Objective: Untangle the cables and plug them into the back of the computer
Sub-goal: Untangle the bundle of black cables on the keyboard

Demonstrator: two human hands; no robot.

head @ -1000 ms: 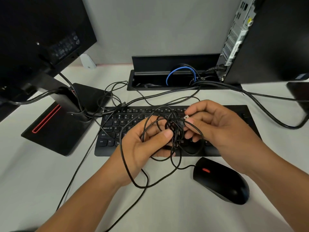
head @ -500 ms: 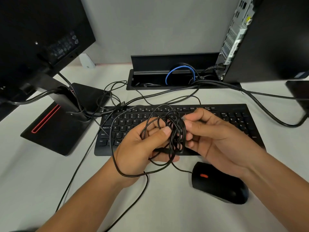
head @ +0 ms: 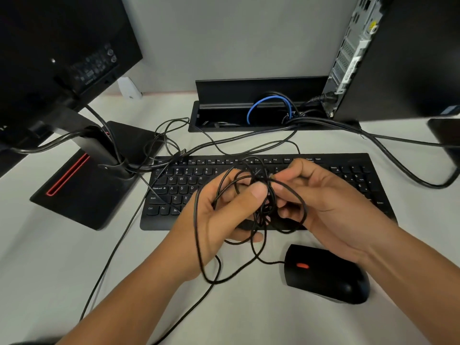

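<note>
My left hand (head: 219,220) and right hand (head: 331,207) cover the keyboard (head: 343,168) middle; keys there unreadable. Cable knot (head: 263,202) too dense to trace strands. Plug end not visible. Monitor (head: 62,46) and computer (head: 410,53) cut by frame edges; rear port labels too small to read.

It was an office workstation: a white table (head: 62,270) carried a monitor (head: 49,46), keyboard (head: 348,170), mouse (head: 326,275), tower computer (head: 410,58) and cable tray (head: 224,120).
</note>
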